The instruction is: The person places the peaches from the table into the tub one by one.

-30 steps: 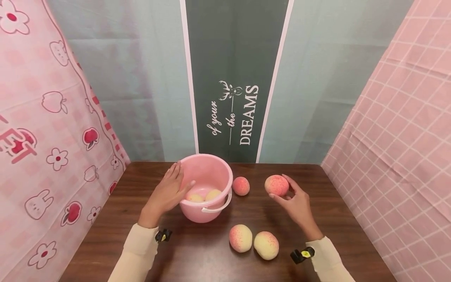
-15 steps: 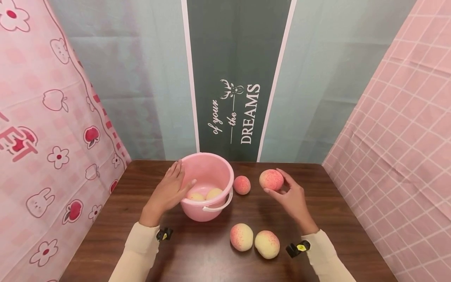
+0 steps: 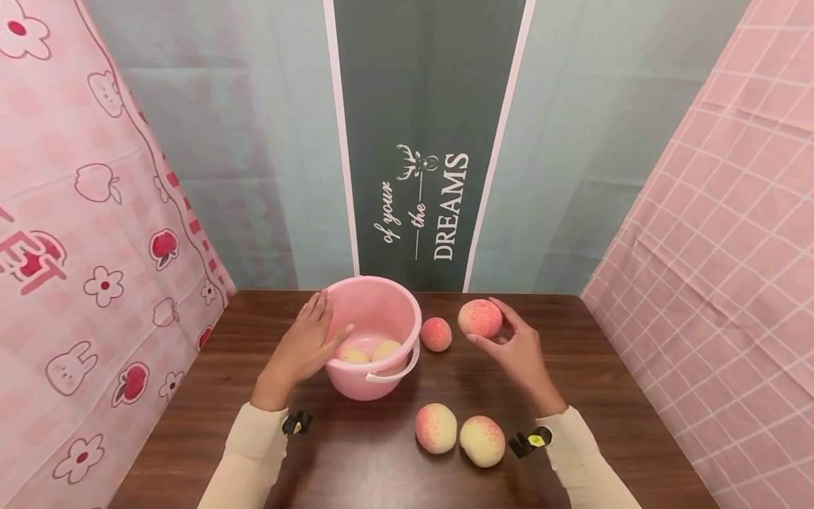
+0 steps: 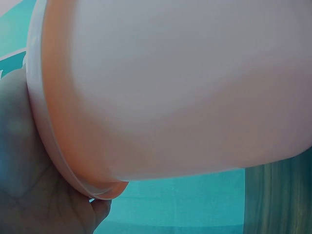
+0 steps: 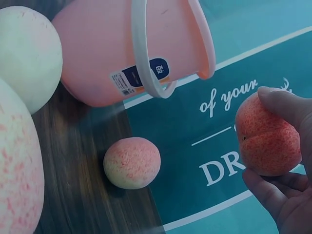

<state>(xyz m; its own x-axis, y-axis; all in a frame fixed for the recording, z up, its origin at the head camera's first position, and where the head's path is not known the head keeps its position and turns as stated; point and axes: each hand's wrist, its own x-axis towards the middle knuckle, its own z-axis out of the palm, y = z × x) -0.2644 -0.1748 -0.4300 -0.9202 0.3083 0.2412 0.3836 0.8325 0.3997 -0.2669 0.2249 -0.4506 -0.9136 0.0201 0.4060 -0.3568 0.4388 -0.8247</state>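
Observation:
My right hand (image 3: 520,355) holds a red-speckled peach (image 3: 480,318) above the table, thumb on one side and fingers on the other. The same peach (image 5: 267,139) shows its crease in the right wrist view. My left hand (image 3: 300,348) rests on the left rim of a pink bucket (image 3: 367,385), fingers extended and thumb over the opening. In the left wrist view, the palm lies against the bucket's rim (image 4: 46,122). Two pale peaches (image 3: 385,350) lie inside the bucket, partly hidden by its near rim.
A smaller reddish peach (image 3: 436,334) sits right of the bucket. Two yellow-and-red peaches (image 3: 435,428) (image 3: 482,441) lie nearer on the wooden table (image 3: 356,466). The white bucket handle (image 3: 394,375) hangs down at the front right. Printed cloths surround the table.
My right hand has carried the peach leftward and slightly farther back, closer to the bucket. The left hand, the bucket and the other peaches stay in place.

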